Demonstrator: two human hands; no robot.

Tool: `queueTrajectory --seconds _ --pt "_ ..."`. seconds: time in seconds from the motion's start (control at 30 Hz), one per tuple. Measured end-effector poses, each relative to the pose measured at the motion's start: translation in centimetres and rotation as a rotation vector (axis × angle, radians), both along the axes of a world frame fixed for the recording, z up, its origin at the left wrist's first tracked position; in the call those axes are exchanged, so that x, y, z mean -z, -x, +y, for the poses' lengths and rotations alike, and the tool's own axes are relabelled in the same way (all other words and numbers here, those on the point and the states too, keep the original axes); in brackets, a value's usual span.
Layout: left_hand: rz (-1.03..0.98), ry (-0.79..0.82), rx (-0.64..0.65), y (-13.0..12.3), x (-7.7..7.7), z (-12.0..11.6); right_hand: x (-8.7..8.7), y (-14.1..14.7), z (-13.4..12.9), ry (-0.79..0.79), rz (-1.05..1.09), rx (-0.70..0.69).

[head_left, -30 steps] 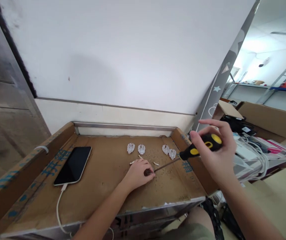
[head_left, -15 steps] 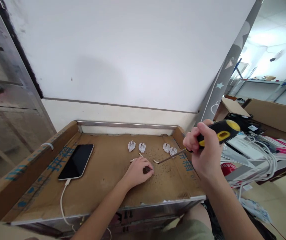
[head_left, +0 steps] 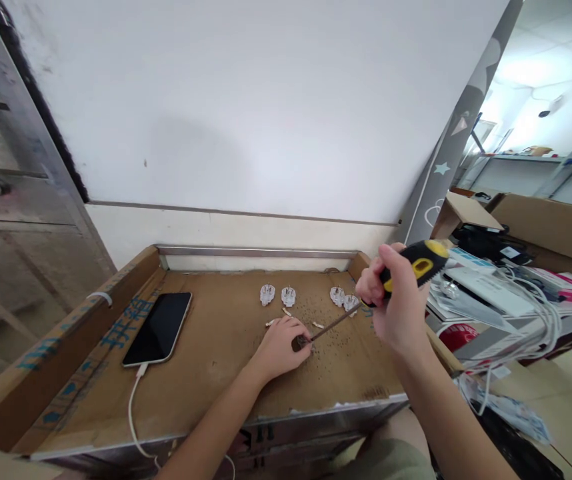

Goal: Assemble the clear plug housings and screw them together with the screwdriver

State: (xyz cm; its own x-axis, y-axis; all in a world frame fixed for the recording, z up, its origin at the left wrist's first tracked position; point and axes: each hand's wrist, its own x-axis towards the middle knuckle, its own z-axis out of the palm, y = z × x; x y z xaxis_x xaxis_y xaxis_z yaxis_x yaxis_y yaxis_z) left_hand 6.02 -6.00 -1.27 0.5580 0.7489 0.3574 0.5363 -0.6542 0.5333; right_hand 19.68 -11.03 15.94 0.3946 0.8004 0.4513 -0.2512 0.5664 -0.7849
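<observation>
A screwdriver point(head_left: 419, 265) with a black and yellow handle is gripped in my right hand point(head_left: 393, 293). Its long shaft slants down to the left, and the tip is at the fingertips of my left hand point(head_left: 282, 343). That hand rests on the cardboard, thumb and fingers closed around something small that they mostly hide. Just beyond it lie small pale pieces point(head_left: 318, 325). Farther back are clear plug parts with upright metal pins: two on the left, including this clear plug part point(head_left: 289, 297), and two on the right, including another plug part point(head_left: 337, 295).
Cardboard point(head_left: 216, 333) with raised side edges covers the tabletop. Many tiny dark bits, perhaps screws, are scattered right of my left hand. A phone point(head_left: 159, 330) with a white cable point(head_left: 132, 407) lies at left. Boxes and cables point(head_left: 541, 320) crowd the right side.
The screwdriver tip has moved left and down, from beside a small pale piece to my left fingertips. My right hand has shifted slightly left; my left hand stays closed in place.
</observation>
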Motion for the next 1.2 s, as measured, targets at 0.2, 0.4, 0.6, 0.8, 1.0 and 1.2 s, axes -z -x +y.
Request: queueTrajectory --seconds 0.2,0.4,0.6,0.8,1.0,1.2 --pt "-0.002 0.011 -0.001 0.0 0.0 0.1 -0.3 0.2 -0.1 0.009 -0.033 -0.028" --pt "0.014 0.02 0.0 0.0 0.0 0.1 0.0 0.3 -0.1 -0.019 -0.101 -0.12" --pt "0.003 0.02 0.007 0.0 0.1 0.1 -0.9 0.2 2.0 0.086 -0.109 -0.002" --pt "0.006 0.02 0.012 0.1 0.3 0.1 -0.2 0.7 3.9 0.013 -0.167 0.36" --pt "0.01 0.012 0.017 0.0 0.1 0.1 1.2 1.0 4.1 -0.157 -0.245 0.538" --pt "0.013 0.01 0.018 -0.1 0.0 0.2 1.4 0.8 4.0 -0.103 -0.223 0.511"
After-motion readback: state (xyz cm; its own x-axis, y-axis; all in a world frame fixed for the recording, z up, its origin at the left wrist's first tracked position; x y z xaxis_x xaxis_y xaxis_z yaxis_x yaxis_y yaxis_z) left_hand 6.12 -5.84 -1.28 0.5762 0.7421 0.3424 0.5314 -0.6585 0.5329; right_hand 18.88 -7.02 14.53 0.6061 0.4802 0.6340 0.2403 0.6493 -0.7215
